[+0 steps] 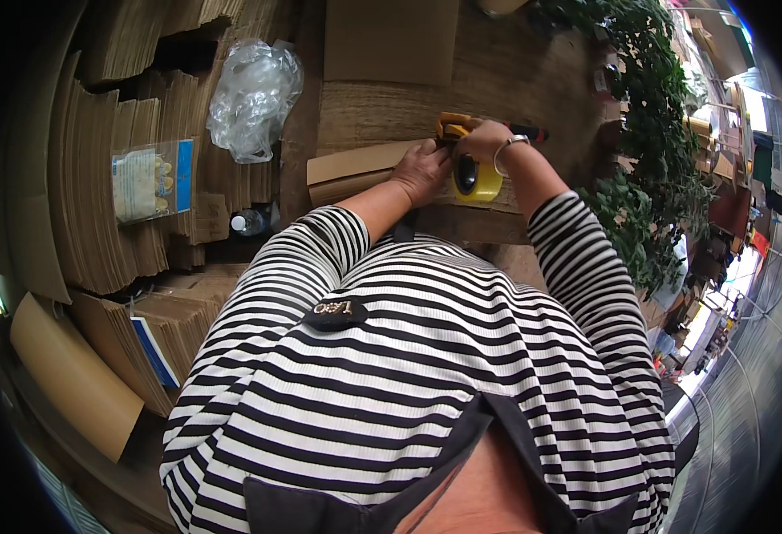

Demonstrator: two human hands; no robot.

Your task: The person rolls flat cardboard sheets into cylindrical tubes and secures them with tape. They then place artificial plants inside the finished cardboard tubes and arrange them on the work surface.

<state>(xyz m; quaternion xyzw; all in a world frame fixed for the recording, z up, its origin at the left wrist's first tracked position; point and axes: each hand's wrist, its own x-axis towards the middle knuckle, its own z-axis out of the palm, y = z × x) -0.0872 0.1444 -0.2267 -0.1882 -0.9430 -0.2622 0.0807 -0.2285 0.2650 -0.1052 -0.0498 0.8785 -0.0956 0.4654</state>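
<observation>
A tape gun with a yellow-orange frame and dark handle is gripped in my right hand. Its yellow tape roll hangs below the fingers, around a black hub. My left hand is closed over the right end of a long, narrow cardboard box, close beside the tape gun. The box lies on a wooden table, and the left fingertips are partly hidden. From here I cannot tell whether tape touches the box.
Stacked flat cardboard fills the left side. A crumpled clear plastic bag and a bottle are nearby. One cardboard sheet lies at the table's far side. Leafy green plants border the right.
</observation>
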